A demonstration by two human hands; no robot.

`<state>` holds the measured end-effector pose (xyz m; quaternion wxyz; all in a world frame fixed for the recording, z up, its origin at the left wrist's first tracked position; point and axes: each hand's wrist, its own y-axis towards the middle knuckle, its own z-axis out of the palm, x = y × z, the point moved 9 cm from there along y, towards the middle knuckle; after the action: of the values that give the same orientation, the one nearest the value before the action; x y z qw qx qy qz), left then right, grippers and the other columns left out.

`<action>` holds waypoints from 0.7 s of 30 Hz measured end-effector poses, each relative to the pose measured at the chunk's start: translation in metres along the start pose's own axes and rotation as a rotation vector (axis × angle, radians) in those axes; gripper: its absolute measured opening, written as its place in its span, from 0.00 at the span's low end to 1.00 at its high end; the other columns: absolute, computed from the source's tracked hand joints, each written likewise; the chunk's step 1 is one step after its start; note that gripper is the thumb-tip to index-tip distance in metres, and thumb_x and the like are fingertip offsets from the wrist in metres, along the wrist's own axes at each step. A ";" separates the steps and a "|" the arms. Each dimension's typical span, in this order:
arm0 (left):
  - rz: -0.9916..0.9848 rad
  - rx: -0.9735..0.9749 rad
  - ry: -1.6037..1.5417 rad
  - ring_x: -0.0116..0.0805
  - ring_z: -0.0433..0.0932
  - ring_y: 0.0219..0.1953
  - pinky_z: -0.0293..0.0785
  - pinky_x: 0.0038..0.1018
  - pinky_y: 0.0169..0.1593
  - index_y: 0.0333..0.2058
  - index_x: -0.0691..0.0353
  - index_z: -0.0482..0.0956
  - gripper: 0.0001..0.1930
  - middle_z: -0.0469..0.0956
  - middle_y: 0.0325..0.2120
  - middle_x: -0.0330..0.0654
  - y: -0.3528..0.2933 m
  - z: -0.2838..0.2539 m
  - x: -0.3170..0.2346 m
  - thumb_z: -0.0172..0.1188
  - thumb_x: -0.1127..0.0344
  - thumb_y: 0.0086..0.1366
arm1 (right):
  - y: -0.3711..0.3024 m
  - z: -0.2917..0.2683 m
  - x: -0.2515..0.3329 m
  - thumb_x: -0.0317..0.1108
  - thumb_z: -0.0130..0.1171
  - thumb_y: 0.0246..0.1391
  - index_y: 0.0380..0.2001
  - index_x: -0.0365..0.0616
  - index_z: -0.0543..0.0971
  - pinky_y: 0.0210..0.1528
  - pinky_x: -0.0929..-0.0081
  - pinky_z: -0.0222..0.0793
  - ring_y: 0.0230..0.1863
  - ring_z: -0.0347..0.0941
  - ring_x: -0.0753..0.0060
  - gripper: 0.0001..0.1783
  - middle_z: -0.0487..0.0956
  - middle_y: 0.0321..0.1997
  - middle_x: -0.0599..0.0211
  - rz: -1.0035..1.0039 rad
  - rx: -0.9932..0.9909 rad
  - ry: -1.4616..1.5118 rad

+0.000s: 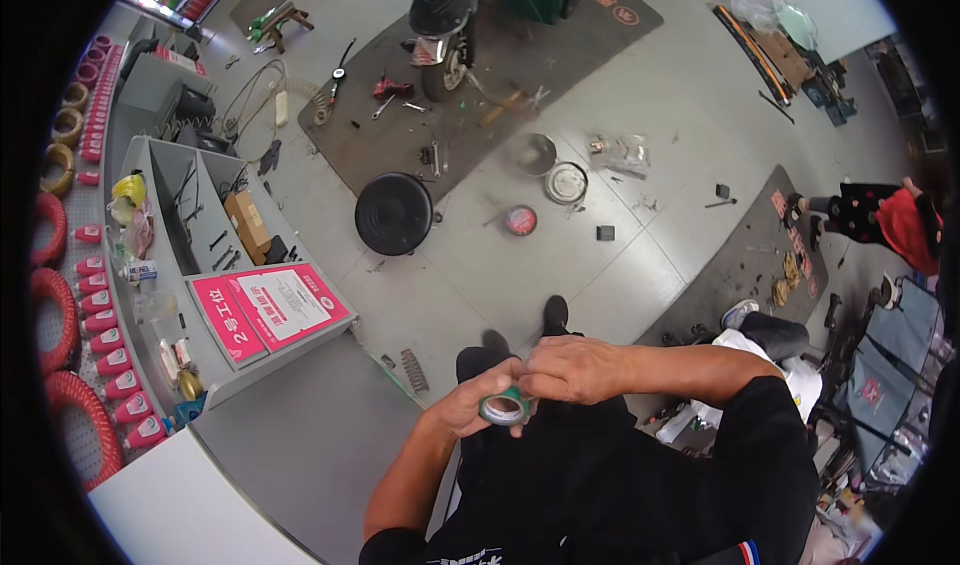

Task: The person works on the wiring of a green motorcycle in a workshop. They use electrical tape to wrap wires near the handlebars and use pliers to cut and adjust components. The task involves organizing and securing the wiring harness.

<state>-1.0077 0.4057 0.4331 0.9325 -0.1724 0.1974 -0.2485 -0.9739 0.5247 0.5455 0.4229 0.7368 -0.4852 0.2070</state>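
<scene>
Head view, looking down past own lap. Left hand [478, 397] curled around a small roll of green tape [505, 406], fingers wrapped under it, thumb side up – closed on the roll, not spread. Right hand [573, 369] laid over the top of the left, fingers bent and bunched, fingertips at the roll's upper edge; pinching the tape end or only touching – cannot tell, too small. Roll held in front of the body, above dark trousers, roughly centre-low in frame. Tape ring narrow, glossy green outside, pale inner core.

Below and beyond: black shoes [555, 314] on smooth grey tiled floor [470, 275]. Round black stool [394, 213] with matte top further out, well apart from the hands. Near it a small red-and-white round tin [520, 220] and two shiny metal bowls [553, 168], side by side. Dark rubbery mat [470, 75] with scattered hand tools, scooter wheel [445, 65] resting on it. At left – grey metal shelf unit [215, 265] with open compartments, a cardboard box [247, 220] inside, pink-and-white printed sheets [270, 308] lying on its sloped top. Red rubber tyres [55, 315] and rows of pink bottles [105, 335] along the far left wall. Another person in red and black [885, 220] at the right edge, apart from the hands.
</scene>
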 end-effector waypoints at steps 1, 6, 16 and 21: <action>0.000 0.007 -0.025 0.41 0.82 0.44 0.87 0.38 0.41 0.61 0.65 0.68 0.35 0.78 0.43 0.51 -0.006 -0.002 -0.017 0.58 0.41 0.70 | 0.021 -0.003 -0.009 0.30 0.65 0.54 0.37 0.43 0.76 0.36 0.64 0.74 0.34 0.76 0.59 0.09 0.73 0.34 0.64 -0.031 0.018 0.003; -0.041 0.099 -0.031 0.44 0.83 0.44 0.89 0.44 0.42 0.60 0.67 0.72 0.33 0.79 0.43 0.53 -0.043 -0.041 -0.101 0.56 0.42 0.71 | 0.124 -0.008 -0.049 0.33 0.63 0.55 0.33 0.42 0.76 0.38 0.68 0.75 0.33 0.74 0.65 0.08 0.72 0.35 0.65 -0.190 -0.021 -0.136; -0.098 0.111 0.025 0.37 0.83 0.46 0.81 0.35 0.54 0.55 0.66 0.76 0.20 0.80 0.44 0.46 -0.115 -0.150 -0.276 0.58 0.56 0.75 | 0.291 0.009 -0.141 0.34 0.65 0.53 0.35 0.40 0.78 0.40 0.68 0.75 0.35 0.76 0.67 0.10 0.76 0.37 0.64 -0.118 -0.102 -0.318; -0.092 -0.060 0.167 0.32 0.81 0.44 0.79 0.32 0.51 0.46 0.63 0.78 0.12 0.80 0.42 0.44 -0.113 -0.179 -0.341 0.59 0.59 0.75 | 0.314 0.004 -0.197 0.31 0.67 0.55 0.39 0.42 0.79 0.42 0.64 0.77 0.38 0.79 0.60 0.10 0.78 0.38 0.64 0.218 -0.144 -0.057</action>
<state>-1.4057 0.4546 0.4218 0.8948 -0.1878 0.2736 -0.2986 -1.3412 0.5737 0.5354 0.4356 0.6531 -0.5879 0.1952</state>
